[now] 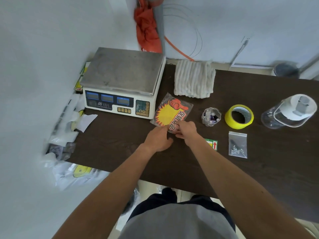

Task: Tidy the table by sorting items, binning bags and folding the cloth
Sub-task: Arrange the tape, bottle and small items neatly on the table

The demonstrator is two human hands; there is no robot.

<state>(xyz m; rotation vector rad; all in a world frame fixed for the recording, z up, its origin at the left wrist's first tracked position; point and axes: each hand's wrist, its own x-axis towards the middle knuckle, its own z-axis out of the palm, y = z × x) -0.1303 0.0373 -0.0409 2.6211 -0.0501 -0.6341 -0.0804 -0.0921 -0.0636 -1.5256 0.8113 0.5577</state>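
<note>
Head view: only view; both hands meet at one item mid-table.
Packet: clear sleeve of yellow starburst price tags [170, 112], flat on the table [120, 144], just in front of the scale [120, 83], well in from the near edge.
Packet axis: long side runs diagonally, near corner under the hands, far corner toward the scale and cloth.
Left hand [159, 139]: palm down, fingers on the packet's near-left corner; pressing rather than pinching, as far as I can tell.
Right hand [187, 129]: fingers curled narrow on the packet's near-right corner; grip looks closed on it, contact partly hidden.
Key relation: packet lies straight ahead of both hands, away from the body; right hand is slightly further onto it, so it likely leads the lift.
Cloth [194, 79]: already folded, at the far edge, right of the scale.
Right half: small jar [211, 116], yellow tape roll [239, 116], zip bag of screws [237, 144], arrow sticker [213, 144], all apart from each other.
Left edge: loose plastic bags [65, 135] hanging off the table, not yet binned.
</note>
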